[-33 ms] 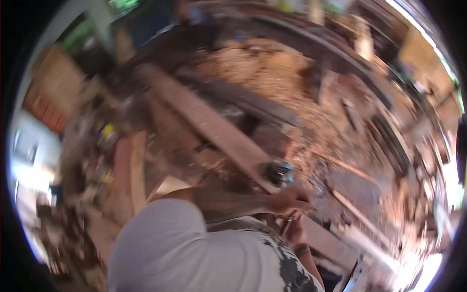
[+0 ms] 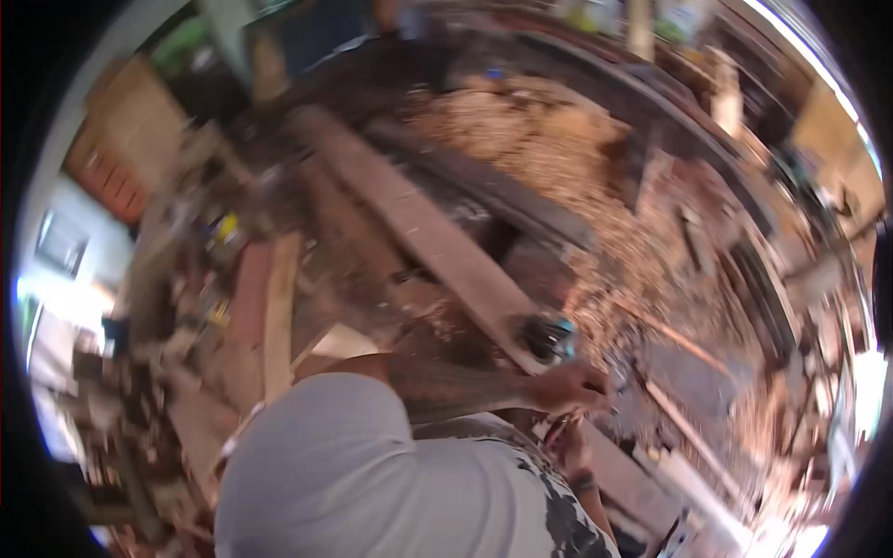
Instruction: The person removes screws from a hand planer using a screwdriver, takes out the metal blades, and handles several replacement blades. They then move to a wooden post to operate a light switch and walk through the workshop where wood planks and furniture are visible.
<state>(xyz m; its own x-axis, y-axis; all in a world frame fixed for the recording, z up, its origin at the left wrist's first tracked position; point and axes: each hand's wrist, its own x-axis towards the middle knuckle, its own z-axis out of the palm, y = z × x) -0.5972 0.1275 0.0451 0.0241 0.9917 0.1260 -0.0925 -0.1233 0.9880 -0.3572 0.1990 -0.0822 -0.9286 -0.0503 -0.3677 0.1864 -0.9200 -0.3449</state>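
My left hand (image 2: 564,386) reaches across from the left, its fingers curled closed. Just below it, my right hand (image 2: 573,448) comes up from the lower edge with its fingers bent. The two hands meet close together around something small and dark, which blur and the fingers keep me from naming. Right above my left hand, a black and teal power tool (image 2: 549,337) rests on the near end of a long brown wooden plank (image 2: 409,214). Neither hand is on the tool.
Wood shavings (image 2: 530,139) are heaped beyond the plank. A dark beam (image 2: 484,186) runs beside it. To the left stand boards with a pale edge (image 2: 280,307). A thin stick (image 2: 684,339) and another plank (image 2: 642,479) lie at the right.
The whole view has shifted a little, so the surroundings sit farther right. My hands stay together in much the same pose.
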